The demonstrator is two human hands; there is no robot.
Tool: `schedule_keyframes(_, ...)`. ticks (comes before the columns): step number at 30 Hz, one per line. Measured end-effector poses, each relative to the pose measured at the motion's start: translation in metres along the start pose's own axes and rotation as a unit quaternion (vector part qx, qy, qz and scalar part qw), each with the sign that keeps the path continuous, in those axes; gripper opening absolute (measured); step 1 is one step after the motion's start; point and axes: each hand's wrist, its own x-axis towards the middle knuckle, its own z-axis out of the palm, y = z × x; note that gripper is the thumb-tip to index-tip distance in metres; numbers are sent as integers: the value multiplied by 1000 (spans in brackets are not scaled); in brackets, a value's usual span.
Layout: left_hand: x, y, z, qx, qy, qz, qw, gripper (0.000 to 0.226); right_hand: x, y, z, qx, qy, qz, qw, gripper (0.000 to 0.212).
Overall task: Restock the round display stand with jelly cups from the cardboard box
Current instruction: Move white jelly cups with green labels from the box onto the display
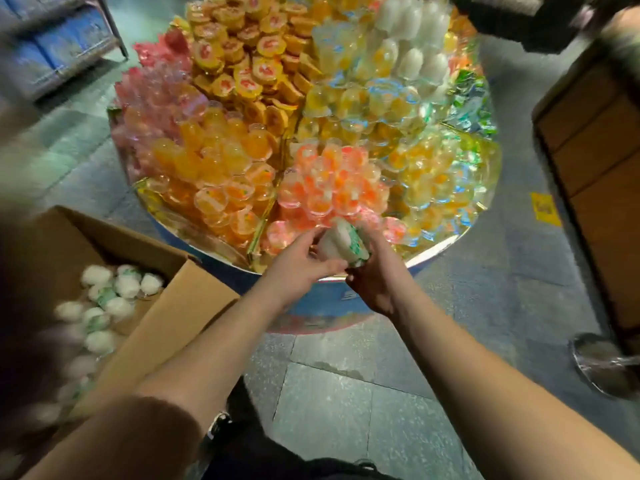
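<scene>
At your left, the box (166, 271) sits open on the floor beside the stand (322, 299), with white jelly cups (114, 296) lying loose in its bottom, some showing green-printed lids. The stand is split into wedge compartments: pink cups (152, 95) at the left, orange cups (214, 164) next, yellow-lidded cups (249, 64) at the back, red-and-white cups (329, 185) in the near middle, clear yellow ones (433, 174) to the right. Your hands meet over the stand's near rim. Your left hand (298, 268) grips the white cup (341, 242) from the left, fingers curled round it. Your right hand (375, 275) holds the same cup from below and right; it tilts, green lid toward the right.
</scene>
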Motion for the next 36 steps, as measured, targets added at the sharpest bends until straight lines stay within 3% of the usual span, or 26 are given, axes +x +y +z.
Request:
schedule_keyframes(4,14,33,99,69,-64,58,994,59,-52,-40,-89,21,59,-61,996,37)
schedule_keyframes(8,31,60,186,176,-86,111,974,60,-96,-76,-162,33,156,-129,979,57)
schedule_keyframes(11,41,79,237,258,-91,144,951,74,-124,-99,-209,57,210,-163,962,37)
schedule_keyframes(14,54,91,279,257,-133,147,946,69,-140,-117,-244,79,241,-192,948,33)
schedule_keyframes(17,69,96,312,204,-160,140,956,51,-139,-132,-272,87,271,-202,937,35)
schedule_keyframes(20,92,96,335,174,-176,97,964,54,-126,-146,-296,84,289,-213,929,42)
schedule_keyframes(24,137,93,362,19,-187,11,982,50,-90,-170,-334,75,297,-219,926,45)
schedule_keyframes(30,230,96,403,-88,-109,-44,989,21,-9,-227,-388,19,286,-208,935,45)
schedule_keyframes(34,298,107,420,-130,-46,-86,987,30,47,-273,-413,-12,270,-184,945,43)
schedule_keyframes(36,329,114,426,-146,-19,-99,984,22,73,-294,-425,-31,254,-174,951,46)
